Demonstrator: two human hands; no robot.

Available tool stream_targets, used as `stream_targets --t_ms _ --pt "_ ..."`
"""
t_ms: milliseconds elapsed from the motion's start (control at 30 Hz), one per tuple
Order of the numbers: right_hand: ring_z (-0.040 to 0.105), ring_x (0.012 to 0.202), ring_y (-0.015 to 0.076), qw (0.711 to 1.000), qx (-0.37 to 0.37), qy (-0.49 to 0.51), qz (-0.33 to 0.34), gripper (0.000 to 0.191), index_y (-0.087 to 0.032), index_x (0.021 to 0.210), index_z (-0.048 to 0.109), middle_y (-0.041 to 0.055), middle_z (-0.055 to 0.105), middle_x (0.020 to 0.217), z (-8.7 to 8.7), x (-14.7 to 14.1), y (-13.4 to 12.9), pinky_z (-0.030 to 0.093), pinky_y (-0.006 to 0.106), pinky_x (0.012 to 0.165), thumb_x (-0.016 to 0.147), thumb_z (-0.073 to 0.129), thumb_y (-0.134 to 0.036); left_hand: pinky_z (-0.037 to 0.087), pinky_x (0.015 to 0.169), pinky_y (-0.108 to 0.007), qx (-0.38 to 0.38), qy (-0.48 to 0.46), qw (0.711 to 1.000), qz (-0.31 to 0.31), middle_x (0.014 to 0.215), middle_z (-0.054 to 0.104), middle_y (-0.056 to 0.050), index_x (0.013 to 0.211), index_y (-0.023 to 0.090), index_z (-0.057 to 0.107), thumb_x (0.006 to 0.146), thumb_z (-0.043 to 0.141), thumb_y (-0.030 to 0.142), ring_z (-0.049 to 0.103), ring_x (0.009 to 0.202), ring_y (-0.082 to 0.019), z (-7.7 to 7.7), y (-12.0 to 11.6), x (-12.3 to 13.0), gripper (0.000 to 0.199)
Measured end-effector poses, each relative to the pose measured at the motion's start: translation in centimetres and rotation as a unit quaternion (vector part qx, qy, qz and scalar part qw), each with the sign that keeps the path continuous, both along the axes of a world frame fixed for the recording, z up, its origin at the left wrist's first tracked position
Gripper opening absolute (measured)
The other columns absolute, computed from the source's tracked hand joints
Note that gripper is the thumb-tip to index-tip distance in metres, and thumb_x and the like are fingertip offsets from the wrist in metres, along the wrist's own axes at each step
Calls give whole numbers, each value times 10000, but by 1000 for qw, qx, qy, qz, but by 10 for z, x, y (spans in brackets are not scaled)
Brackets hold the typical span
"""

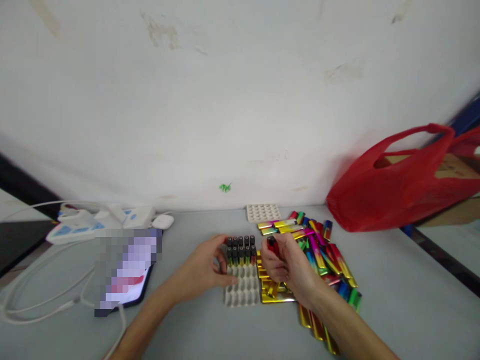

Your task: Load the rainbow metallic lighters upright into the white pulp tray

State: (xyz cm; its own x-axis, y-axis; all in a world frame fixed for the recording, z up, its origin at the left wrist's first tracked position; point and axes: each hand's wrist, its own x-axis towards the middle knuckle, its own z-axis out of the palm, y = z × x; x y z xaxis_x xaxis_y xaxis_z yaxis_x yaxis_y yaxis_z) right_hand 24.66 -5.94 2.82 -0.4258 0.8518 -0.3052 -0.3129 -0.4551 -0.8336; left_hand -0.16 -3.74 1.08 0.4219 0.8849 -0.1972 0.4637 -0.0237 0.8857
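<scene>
Head view: left hand (210, 265) released, fingers loosely curved at the left side of a pale molded tray (242, 289), thumb over its edge, index fingertip at the rear left corner of the upright dark-topped pieces (241, 250); whether that fingertip touches a piece cannot be told. Right hand (288, 262) grasping a red piece (273, 246) with a dark top, pinched between thumb and fingers, held just right of the filled rows. Tray lies between the hands on the gray table (183, 335); its far part carries two rows of five upright pieces, the nearer pockets unfilled. Second pale tray (263, 212) sits farther back, by the wall (225, 110). Loose metallic colored pieces (322, 250) (gold, red, green, blue, magenta) are heaped beyond and right of the right hand; gold pieces (278, 296) lie flat beside the tray, partly under that hand. Far right: red bag (390, 195) with brown cardboard (455, 166) showing inside. Left side: white power strip (131, 218), small white object (163, 221), pale cables (41, 320), and a device (137, 287), its screen pixelated.
</scene>
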Motion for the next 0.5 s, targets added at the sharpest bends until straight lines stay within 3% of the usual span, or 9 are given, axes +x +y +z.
stream_targets --t_ms 200,500 --pt "88 519 82 1000 -7 -14 5 485 -242 674 373 -109 209 608 -2 -1 -2 46 267 475 846 575 -648 595 694 -312 13 -2 1000 2 949 748 -7 1394 201 616 671 983 310 732 807 -241 -2 1 0 819" --pt "70 529 92 1000 -24 -19 -3 432 -246 681 363 -108 192 619 -2 -2 -1 30 268 473 861 517 -608 582 636 -301 -7 -25 999 36 802 677 43 1453 193 570 662 963 340 710 766 -249 -8 3 3 894"
